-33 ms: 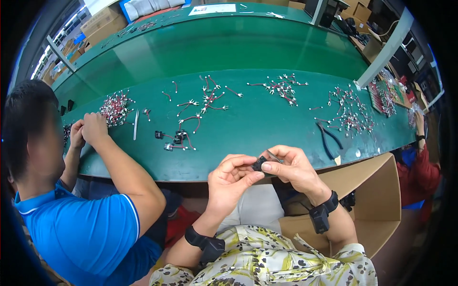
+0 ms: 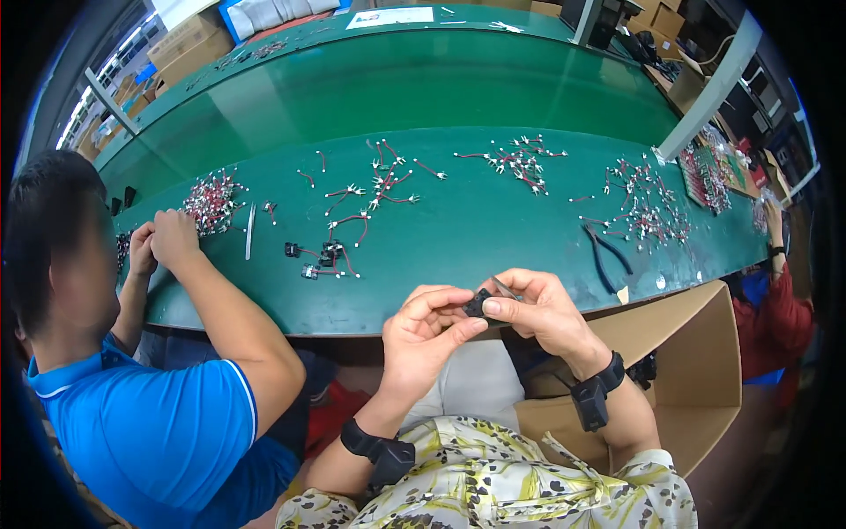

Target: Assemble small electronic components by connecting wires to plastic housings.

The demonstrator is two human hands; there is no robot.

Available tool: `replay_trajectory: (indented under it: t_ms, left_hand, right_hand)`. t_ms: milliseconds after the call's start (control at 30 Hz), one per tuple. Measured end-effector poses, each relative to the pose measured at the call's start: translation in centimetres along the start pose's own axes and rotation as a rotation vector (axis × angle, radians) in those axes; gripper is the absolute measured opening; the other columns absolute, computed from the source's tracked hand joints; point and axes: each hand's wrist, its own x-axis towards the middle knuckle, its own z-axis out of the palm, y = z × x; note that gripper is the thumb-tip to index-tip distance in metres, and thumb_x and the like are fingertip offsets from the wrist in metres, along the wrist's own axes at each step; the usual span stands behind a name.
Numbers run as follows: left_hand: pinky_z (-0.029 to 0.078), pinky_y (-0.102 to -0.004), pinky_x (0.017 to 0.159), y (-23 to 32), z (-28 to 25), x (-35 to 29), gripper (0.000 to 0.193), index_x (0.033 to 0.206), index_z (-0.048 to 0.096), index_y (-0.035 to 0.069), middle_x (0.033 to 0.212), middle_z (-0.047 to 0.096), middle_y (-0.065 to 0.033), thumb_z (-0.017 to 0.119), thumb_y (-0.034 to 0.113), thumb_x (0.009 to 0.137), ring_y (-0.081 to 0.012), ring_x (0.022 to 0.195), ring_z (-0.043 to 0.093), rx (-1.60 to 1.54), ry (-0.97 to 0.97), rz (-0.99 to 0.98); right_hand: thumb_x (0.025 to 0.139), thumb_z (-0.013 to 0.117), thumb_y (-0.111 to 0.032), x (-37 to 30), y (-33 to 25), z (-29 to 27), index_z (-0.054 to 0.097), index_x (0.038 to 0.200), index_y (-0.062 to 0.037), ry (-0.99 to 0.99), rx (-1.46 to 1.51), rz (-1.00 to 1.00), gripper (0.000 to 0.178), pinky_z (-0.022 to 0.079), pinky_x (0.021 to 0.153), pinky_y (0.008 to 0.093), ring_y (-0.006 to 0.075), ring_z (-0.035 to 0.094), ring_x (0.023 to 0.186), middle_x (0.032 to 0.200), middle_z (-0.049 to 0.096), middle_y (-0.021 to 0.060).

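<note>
A small black plastic part (image 2: 477,304) is pinched in front of me, just past the table's near edge. The fingertips of my left hand (image 2: 427,333) grip its left side. Between the thumb and fingers of my right hand (image 2: 538,309) is a thin grey metal tool (image 2: 504,287), its tip by the part; the rest of it is hidden by the fingers. Further left on the green table (image 2: 423,238) lie black parts (image 2: 330,253) with red wires attached. Beyond them are loose short red wires (image 2: 385,185) with white ends.
Pliers (image 2: 606,260) with dark handles lie at the right, before a wire pile (image 2: 648,207). Below the table edge stands an open cardboard box (image 2: 696,370). A co-worker in blue (image 2: 167,414) sits close on my left. Tweezers (image 2: 250,231) lie near that person's wire heap (image 2: 211,203).
</note>
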Motion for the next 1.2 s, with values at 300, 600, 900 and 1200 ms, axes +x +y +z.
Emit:
replay_trajectory:
  t_ms: [300,600,900,1200]
  left_hand:
    - [0.057,-0.0318,0.088,0.8,-1.3,0.3,0.037,0.134,0.049,0.000,0.117,0.062,-0.0094,0.054,0.016,0.101,-0.0188,0.100,0.066,-0.513,-0.097,-0.548]
    - [0.058,-0.0278,0.080,0.6,-2.1,0.4,0.038,0.136,0.049,0.001,0.115,0.062,-0.0072,0.050,0.021,0.103,-0.0144,0.089,0.067,-0.661,-0.145,-0.549]
    - [0.053,-0.0264,0.082,-0.1,-1.0,0.4,0.035,0.130,0.054,0.002,0.106,0.063,-0.0051,0.057,0.020,0.100,-0.0123,0.091,0.062,-0.564,-0.022,-0.287]
    - [0.052,-0.0323,0.091,-1.2,-0.1,1.3,0.031,0.124,0.057,0.000,0.115,0.063,-0.0106,0.063,0.002,0.093,-0.0172,0.101,0.062,-0.399,0.156,-0.190]
  right_hand:
    - [0.091,0.072,-0.024,0.3,-0.5,0.0,0.068,0.115,-0.0040,-0.092,-0.127,-0.019,0.032,0.040,0.059,0.0198,0.0022,0.051,0.072,0.083,0.061,-0.0040]
    - [0.085,0.076,-0.010,1.4,-0.4,0.0,0.067,0.117,-0.0038,-0.128,-0.358,-0.356,0.034,0.050,0.079,0.0254,0.0124,0.058,0.099,0.106,0.059,0.0048]
    - [0.085,0.076,-0.011,2.2,0.4,0.4,0.068,0.111,-0.0015,-0.040,-0.352,-0.254,0.029,0.049,0.077,0.0228,0.0084,0.059,0.089,0.096,0.064,0.0031]
    - [0.088,0.072,-0.011,3.5,0.5,-1.8,0.069,0.108,-0.0001,0.008,-0.239,-0.199,0.023,0.051,0.082,0.0270,0.0096,0.062,0.092,0.100,0.070,0.0041]
